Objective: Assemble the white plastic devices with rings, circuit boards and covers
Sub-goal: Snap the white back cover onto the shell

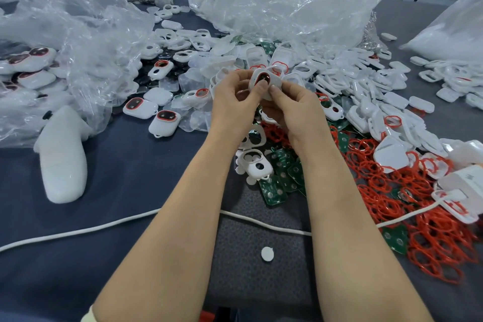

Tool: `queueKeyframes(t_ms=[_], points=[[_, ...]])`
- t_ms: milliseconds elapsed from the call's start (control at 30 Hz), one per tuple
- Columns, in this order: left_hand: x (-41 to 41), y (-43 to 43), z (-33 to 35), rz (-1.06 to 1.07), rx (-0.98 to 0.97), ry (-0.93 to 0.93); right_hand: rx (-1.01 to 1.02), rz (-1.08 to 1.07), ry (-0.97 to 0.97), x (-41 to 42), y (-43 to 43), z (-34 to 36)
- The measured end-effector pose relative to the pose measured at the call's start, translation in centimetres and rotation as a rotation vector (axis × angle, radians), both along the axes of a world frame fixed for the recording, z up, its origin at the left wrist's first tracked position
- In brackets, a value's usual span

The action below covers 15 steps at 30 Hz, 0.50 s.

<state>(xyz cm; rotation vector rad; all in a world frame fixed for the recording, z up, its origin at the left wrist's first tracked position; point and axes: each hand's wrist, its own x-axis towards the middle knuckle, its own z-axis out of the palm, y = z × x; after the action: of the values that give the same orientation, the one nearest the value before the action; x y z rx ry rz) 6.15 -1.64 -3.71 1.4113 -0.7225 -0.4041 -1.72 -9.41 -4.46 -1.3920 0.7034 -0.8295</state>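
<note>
At frame centre, the left hand (230, 102) and right hand (300, 112) both pinch one shell (276, 83), its red ring (259, 76) fitted. A few finished devices (164, 120) lie left of centre. Heaps of rings (431, 238), boards (274, 185) and shells (366, 81) at right suggest most work remains.

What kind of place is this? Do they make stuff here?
Probably a small assembly workshop: heaps of white plastic shells, red rings and green circuit boards cover the table, and the left hand and right hand hold one white plastic device.

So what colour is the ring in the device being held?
Red. The ring sits in the white device; the head view shows it best.
</note>
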Motion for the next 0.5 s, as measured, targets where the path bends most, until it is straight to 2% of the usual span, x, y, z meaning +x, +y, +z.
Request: queueKeyframes(t_ms=[333,500], points=[[-0.04,-0.32,-0.05,0.07,0.086,-0.071,-0.046,-0.005,0.061,0.21,0.41,0.14],[-0.15,-0.15,0.19,0.029,0.038,0.01,-0.055,-0.032,0.088,0.05,0.59,0.52]])
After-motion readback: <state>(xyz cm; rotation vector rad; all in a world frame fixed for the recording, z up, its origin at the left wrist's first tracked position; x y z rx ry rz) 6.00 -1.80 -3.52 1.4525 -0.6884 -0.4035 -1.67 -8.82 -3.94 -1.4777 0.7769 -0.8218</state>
